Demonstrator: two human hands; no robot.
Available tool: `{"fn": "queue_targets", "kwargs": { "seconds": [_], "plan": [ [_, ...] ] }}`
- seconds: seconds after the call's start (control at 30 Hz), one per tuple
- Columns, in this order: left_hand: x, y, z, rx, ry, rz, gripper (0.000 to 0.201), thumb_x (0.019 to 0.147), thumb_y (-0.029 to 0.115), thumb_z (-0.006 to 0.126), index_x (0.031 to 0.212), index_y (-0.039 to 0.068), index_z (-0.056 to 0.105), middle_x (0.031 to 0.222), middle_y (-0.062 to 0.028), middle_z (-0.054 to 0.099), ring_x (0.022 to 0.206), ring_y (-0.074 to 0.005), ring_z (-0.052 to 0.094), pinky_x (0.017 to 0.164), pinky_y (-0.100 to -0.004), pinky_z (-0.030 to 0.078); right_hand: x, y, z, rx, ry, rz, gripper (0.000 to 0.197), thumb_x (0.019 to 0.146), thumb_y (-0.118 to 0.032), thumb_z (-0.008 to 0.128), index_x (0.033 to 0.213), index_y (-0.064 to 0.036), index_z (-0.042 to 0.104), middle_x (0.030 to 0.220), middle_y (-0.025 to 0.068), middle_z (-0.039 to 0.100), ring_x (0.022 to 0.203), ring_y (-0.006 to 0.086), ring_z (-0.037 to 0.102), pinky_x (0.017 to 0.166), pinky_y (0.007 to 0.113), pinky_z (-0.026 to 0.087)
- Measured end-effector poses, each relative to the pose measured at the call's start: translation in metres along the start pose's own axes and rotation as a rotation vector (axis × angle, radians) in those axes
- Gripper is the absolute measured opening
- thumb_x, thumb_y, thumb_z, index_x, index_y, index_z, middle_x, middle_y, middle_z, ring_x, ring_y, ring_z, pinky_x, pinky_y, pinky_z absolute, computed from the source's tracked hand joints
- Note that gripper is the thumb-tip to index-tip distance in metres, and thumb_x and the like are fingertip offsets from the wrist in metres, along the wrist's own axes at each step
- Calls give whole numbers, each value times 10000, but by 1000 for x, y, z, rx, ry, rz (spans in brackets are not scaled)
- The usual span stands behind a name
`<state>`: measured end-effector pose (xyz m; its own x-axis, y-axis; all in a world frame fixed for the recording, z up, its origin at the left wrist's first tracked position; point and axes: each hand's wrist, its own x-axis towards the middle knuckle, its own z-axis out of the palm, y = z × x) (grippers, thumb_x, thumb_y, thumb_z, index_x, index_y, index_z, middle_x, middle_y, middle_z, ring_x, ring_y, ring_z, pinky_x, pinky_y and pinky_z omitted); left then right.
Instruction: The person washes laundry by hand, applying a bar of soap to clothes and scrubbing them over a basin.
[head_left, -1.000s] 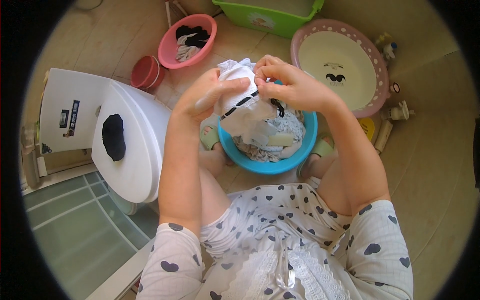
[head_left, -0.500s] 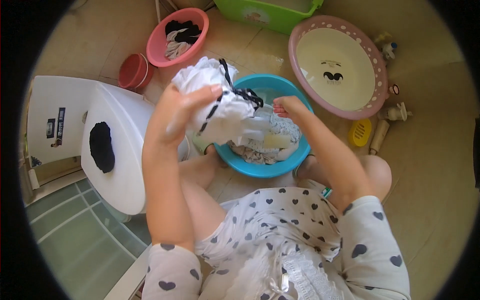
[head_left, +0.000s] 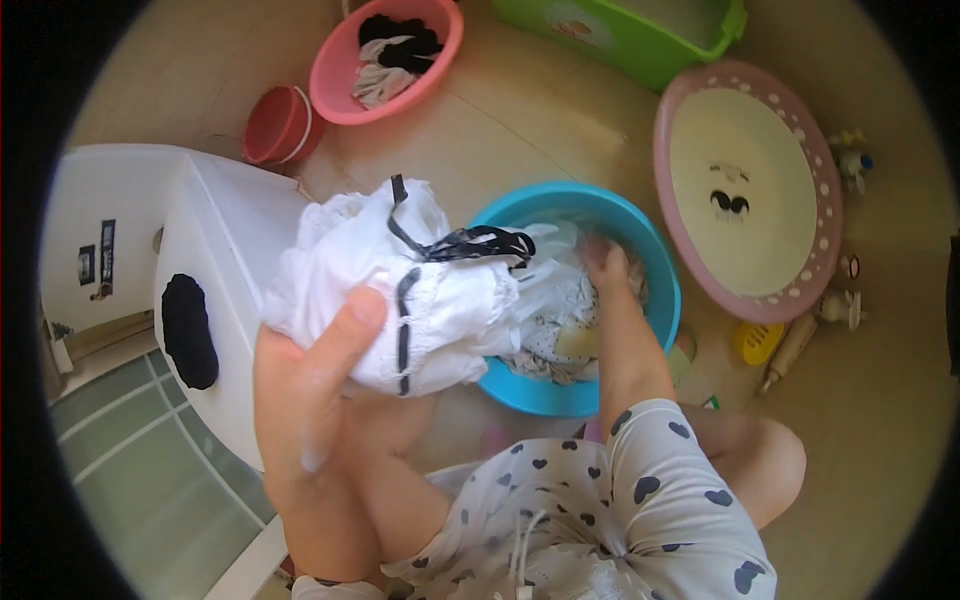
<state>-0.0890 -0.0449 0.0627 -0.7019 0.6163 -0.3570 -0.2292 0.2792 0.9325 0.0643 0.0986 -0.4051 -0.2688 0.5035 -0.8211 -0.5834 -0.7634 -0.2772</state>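
Observation:
Bunched in my left hand [head_left: 325, 375] is a white garment [head_left: 420, 330] with lace edging, a black ribbon threaded through it and a black bow. The thumb presses on its near side. Part of the white cloth reaches over the rim of a blue basin [head_left: 672, 300]. Down inside this basin, at its far right, is my right hand [head_left: 603, 262], its fingers blurred and partly hidden. Beside it lie wet clothes, among them a pale dotted cloth [head_left: 550, 338]. A yellowish block [head_left: 577, 343], perhaps soap, rests on them.
A pink basin [head_left: 445, 75] holds black and white clothes, with a red bucket [head_left: 272, 125] beside it. At right stand a large pink-rimmed basin [head_left: 680, 190] and a yellow soap dish [head_left: 758, 343]. A green tub [head_left: 650, 45] is behind. Black cloth [head_left: 188, 332] lies on a white appliance.
My left hand has lowered the white garment nearer to me. My right hand has gone from above the blue basin down into it. The whole view has shifted.

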Motion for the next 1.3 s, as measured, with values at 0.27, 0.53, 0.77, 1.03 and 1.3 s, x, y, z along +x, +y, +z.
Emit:
{"fn": "queue_targets", "kwargs": {
  "seconds": [0.27,0.53,0.77,1.03,1.3],
  "plan": [
    [12,-36,5,-398,-4,-143,380,842,80,535,1188,-45,440,1140,-123,537,1046,-214,525,914,-325,392,-62,-49,50,113,-456,317,200,867,-145,460,957,19,530,925,157,592,887,286,573,797,408,490],
    [30,-75,36,-634,-19,-339,273,857,51,415,1115,-13,477,1070,-113,548,1009,-213,526,848,-331,419,-283,-112,219,-729,-697,333,303,897,-205,450,982,77,520,994,205,580,960,304,571,804,362,485],
    [26,-72,43,-565,-105,-433,267,878,89,352,1103,7,469,1040,-123,540,898,-237,565,780,-381,475,-359,-104,256,-1295,-598,1,352,898,-242,443,1074,49,537,1064,184,575,955,245,582,822,312,465],
    [10,-56,28,-608,-39,-364,309,869,71,445,1160,-34,448,1134,-142,532,1037,-256,530,896,-377,417,-219,-107,169,-862,-453,-76,198,842,-186,476,874,-18,576,796,77,594,761,193,573,694,327,470],
    [3,-56,15,-535,66,-355,378,865,109,513,1209,-22,426,1160,-108,529,1074,-228,509,935,-350,382,-47,-25,54,-511,36,183,167,866,-114,418,915,7,522,881,144,579,820,284,583,769,374,500]
  ]
}}
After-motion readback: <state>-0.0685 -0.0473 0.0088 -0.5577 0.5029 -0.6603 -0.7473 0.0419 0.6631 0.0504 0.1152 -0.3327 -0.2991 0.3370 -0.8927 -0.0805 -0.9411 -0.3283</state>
